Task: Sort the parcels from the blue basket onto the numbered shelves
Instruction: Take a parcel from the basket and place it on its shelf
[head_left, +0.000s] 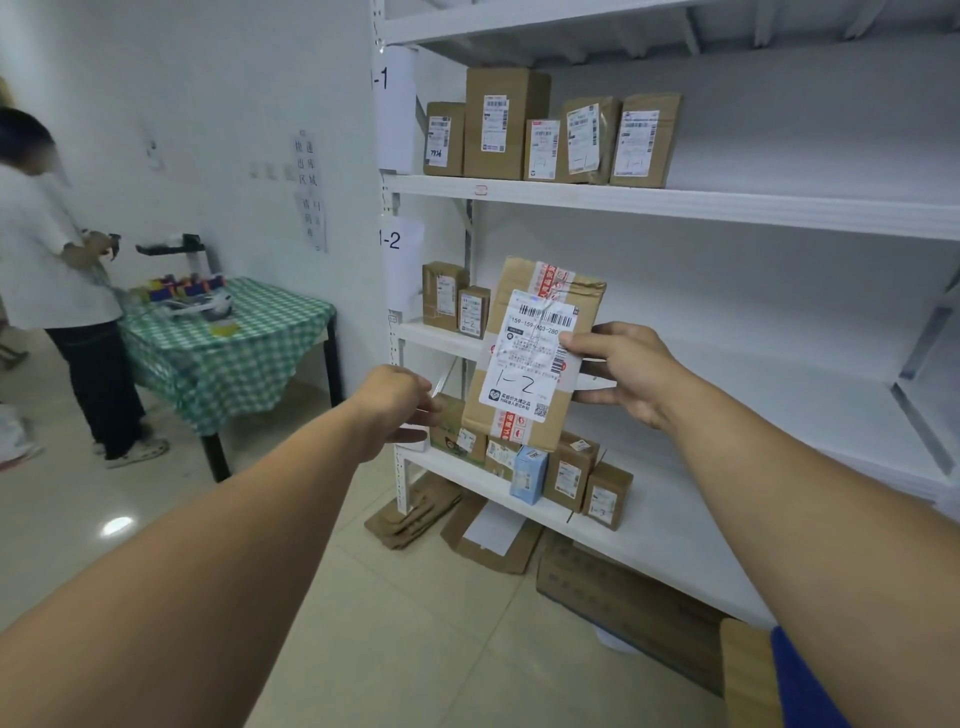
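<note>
Before shelf (753, 364), right hand (623, 371) grips parcel (530, 358).

- The right hand (623, 371) holds a brown parcel (535, 353) upright in front of the white shelf rack (727, 208), thumb on the label, fingers behind; the label bears a handwritten "1-2";
- The left hand (395, 405) is at the parcel's lower left edge; whether it grips, I cannot tell;
- The paper tags "1-1" (395, 104) and "1-2" (400, 260) hang on the rack's left post; five boxes (506, 124) stand on the upper level, two small boxes (445, 296) on the middle level, more boxes (571, 473) on the level below;
- Flattened cartons (415, 512) lie on the floor under the rack; an edge of the blue basket (805, 686) shows at the bottom right;
- At the left, a person (52, 270) stands beside a table (234, 353) with a green checked cloth.
</note>
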